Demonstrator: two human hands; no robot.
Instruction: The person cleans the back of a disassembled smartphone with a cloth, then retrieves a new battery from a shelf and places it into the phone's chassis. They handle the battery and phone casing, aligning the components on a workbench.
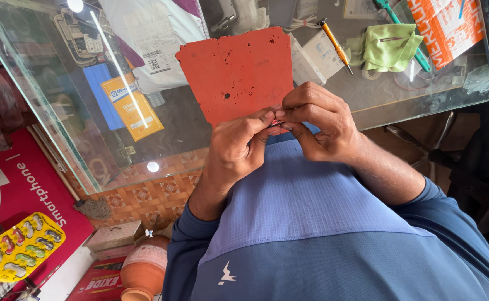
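My left hand (236, 147) and my right hand (317, 120) are pressed together just above my chest, fingertips pinching one tiny red-and-dark object (276, 122) between them; most of it is hidden by my fingers. Both hands hover at the near edge of a worn red-orange mat (236, 69) with small holes, which lies on a glass counter (188, 134). I wear a blue long-sleeved shirt.
On the counter behind the mat lie an orange-handled screwdriver (335, 43), a green cloth (389, 45), a green-handled tool (392, 12) and white boxes (314, 56). Under the glass are phone parts and orange packets (131, 106). Left below: a yellow blister card (21, 246), a clay pot (144, 267).
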